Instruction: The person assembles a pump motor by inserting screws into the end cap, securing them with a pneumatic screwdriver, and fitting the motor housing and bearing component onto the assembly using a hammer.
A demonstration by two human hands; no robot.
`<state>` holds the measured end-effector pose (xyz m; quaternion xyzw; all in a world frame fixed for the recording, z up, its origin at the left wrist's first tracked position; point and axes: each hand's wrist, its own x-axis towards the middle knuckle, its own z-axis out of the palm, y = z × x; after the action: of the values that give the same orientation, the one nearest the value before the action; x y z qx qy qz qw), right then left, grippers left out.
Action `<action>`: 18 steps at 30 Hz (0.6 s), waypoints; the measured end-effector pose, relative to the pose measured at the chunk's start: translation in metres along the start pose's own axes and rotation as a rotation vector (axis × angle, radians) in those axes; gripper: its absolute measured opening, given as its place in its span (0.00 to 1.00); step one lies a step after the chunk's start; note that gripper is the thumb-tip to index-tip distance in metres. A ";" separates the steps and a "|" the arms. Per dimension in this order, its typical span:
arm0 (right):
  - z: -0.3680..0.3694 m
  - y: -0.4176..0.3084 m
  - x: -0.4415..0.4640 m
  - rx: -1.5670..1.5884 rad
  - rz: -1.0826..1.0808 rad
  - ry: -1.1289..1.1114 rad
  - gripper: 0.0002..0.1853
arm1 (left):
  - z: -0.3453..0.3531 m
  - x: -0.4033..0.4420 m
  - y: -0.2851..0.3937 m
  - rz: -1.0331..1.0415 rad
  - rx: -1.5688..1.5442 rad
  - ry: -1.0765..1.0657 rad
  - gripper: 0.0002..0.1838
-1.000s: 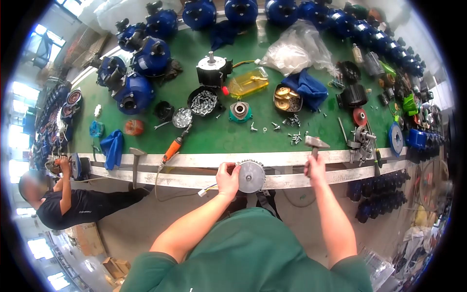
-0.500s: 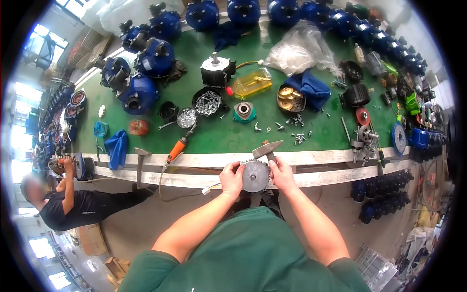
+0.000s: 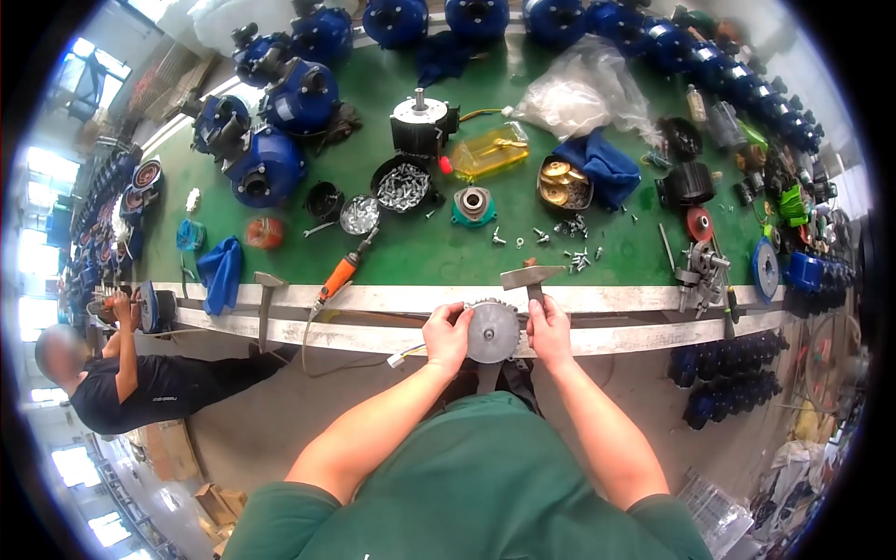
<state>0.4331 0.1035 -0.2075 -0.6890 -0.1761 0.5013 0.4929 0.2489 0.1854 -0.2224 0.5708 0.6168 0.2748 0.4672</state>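
My left hand is closed on the left rim of a round grey motor part, which has a flat disc face with a small shaft in its middle. Wires ending in a white connector stick out to the left below that hand. Wrapped round a hammer's handle, my right hand is just right of the motor part. The hammer head points up over the bench edge. Whether the right fingers touch the motor part I cannot tell.
Across the green bench stand a black motor, a teal flange, a bowl of screws and a yellow oil bottle. An orange power tool and another hammer lie left. A person works at far left.
The hammer has moved right, away from the motor part, with my right hand, and its head is now more level. My left hand keeps its hold. The whole view has shifted slightly.
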 end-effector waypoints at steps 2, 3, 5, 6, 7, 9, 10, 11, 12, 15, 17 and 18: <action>0.001 0.004 0.002 -0.169 -0.103 -0.029 0.12 | 0.001 0.000 -0.001 0.011 -0.003 0.000 0.13; -0.002 0.004 0.004 -0.138 -0.095 -0.034 0.12 | 0.000 0.001 -0.001 0.017 -0.005 -0.003 0.13; -0.006 0.000 0.005 -0.078 -0.081 -0.051 0.12 | 0.000 0.002 -0.002 0.004 -0.022 -0.004 0.13; -0.005 0.001 0.005 -0.004 -0.071 -0.035 0.13 | 0.001 0.002 -0.003 -0.015 -0.036 -0.004 0.13; -0.001 0.000 0.003 -0.045 -0.080 -0.038 0.13 | 0.001 0.001 -0.003 -0.033 -0.049 -0.006 0.13; 0.004 -0.003 0.000 -0.125 -0.103 -0.036 0.13 | 0.000 0.000 -0.003 -0.016 -0.048 0.004 0.13; 0.003 -0.006 0.000 -0.153 -0.106 -0.058 0.13 | 0.000 0.000 -0.003 -0.005 -0.050 0.007 0.13; -0.001 -0.004 0.002 -0.143 -0.113 -0.045 0.13 | 0.000 0.001 -0.003 -0.011 -0.040 -0.009 0.13; -0.006 0.001 0.007 -0.133 -0.120 -0.035 0.13 | 0.000 0.003 -0.005 -0.017 -0.031 -0.020 0.13; -0.020 0.004 0.007 0.041 -0.014 0.055 0.14 | -0.004 0.006 -0.003 -0.091 -0.099 -0.066 0.13; -0.040 0.015 0.007 0.088 0.043 0.107 0.13 | -0.006 0.010 -0.004 -0.087 -0.144 -0.084 0.12; -0.051 0.025 0.009 0.072 0.077 0.141 0.12 | -0.007 0.013 -0.006 -0.049 -0.150 -0.085 0.12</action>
<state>0.4745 0.0734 -0.2327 -0.7107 -0.0963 0.4762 0.5088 0.2411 0.1983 -0.2285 0.5301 0.5879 0.2840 0.5409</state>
